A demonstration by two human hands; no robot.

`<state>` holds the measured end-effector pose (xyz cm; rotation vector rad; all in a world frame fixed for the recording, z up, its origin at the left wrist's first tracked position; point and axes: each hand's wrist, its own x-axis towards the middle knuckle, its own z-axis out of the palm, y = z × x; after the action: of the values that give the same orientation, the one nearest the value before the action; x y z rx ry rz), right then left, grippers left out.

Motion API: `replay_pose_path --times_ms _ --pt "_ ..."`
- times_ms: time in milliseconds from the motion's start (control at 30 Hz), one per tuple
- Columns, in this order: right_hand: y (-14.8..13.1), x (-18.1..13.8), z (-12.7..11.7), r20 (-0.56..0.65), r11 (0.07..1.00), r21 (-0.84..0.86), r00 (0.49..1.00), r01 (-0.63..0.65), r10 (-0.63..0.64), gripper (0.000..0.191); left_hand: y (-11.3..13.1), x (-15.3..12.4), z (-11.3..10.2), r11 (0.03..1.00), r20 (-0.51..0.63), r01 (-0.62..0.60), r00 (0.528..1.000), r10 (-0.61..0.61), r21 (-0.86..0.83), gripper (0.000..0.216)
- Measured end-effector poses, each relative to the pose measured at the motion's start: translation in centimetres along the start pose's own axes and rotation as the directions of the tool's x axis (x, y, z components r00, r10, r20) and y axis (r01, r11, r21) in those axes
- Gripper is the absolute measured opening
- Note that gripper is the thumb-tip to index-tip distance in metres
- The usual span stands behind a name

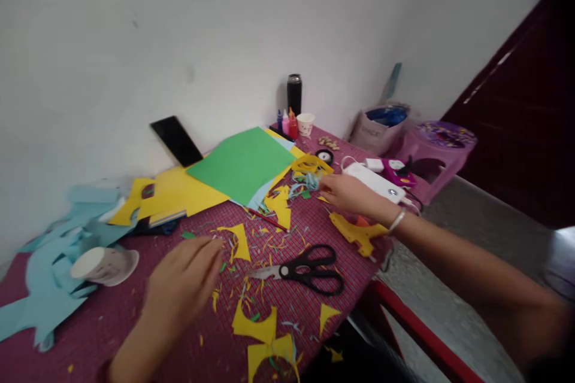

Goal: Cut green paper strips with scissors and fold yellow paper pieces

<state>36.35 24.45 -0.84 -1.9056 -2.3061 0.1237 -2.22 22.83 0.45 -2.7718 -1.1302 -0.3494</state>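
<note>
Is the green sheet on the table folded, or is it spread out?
Spread out: the green sheet lies broad and flat over yellow paper, with no fold showing.

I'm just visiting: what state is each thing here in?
Scissors, lying flat, unheld
Blue strips, curled
Green sheet, lying flat
Yellow scraps, cut and scattered
Glue gun, on its side
Pencil, lying flat
Front cup, not upright
Back cup, upright
Small bottles, upright
Flask, upright
Tablet, leaning on the wall
Stool, upright

Head cam, fwd/dn over tbl (101, 326)
</note>
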Motion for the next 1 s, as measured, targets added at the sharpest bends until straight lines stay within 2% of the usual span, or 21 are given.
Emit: replay_pose_path --times_ms 67,167,300,467,600,700,833,1000 --pt "0.1 0.4 0.6 0.008 0.999 0.044 1.000 0.005 -0.005 0.014 -1.0 3.5 2.4 0.996 0.020 -0.030 0.999 0.028 0.083 0.026" --pt "-0.7 1.1 1.2 0.014 0.991 0.117 0.997 0.071 -0.073 0.017 -2.1 8.0 4.9 0.975 0.147 -0.110 0.986 0.082 0.192 0.029" --pt "-2.6 3.2 1.5 -0.019 0.968 0.126 0.976 0.216 -0.216 0.022 -3.5 11.4 6.8 0.955 0.234 -0.154 0.968 0.095 0.252 0.028" --pt "-4.2 7.2 3.3 -0.023 0.950 0.007 0.950 0.312 -0.312 0.022 -6.0 13.3 8.4 0.961 0.191 -0.091 0.981 0.042 0.261 0.022" --pt "-3.9 8.4 4.8 -0.006 0.942 -0.031 0.943 0.334 -0.334 0.020 -7.7 14.4 8.6 0.971 0.136 0.041 0.988 -0.075 0.237 0.021" --pt "-3.3 8.0 4.7 0.012 0.950 -0.033 0.950 0.311 -0.311 0.019 -8.5 15.4 8.4 0.970 0.107 0.143 0.980 -0.166 0.195 0.025" --pt "-3.0 7.6 4.1 0.030 0.963 -0.013 0.963 0.269 -0.269 0.021 -8.8 16.0 8.1 0.973 0.148 0.186 0.967 -0.206 0.135 0.026" --pt "-2.9 9.0 4.3 0.023 0.979 0.021 0.979 0.202 -0.203 0.029 -8.9 16.2 8.0 0.934 0.104 0.348 0.929 -0.355 0.081 0.027"
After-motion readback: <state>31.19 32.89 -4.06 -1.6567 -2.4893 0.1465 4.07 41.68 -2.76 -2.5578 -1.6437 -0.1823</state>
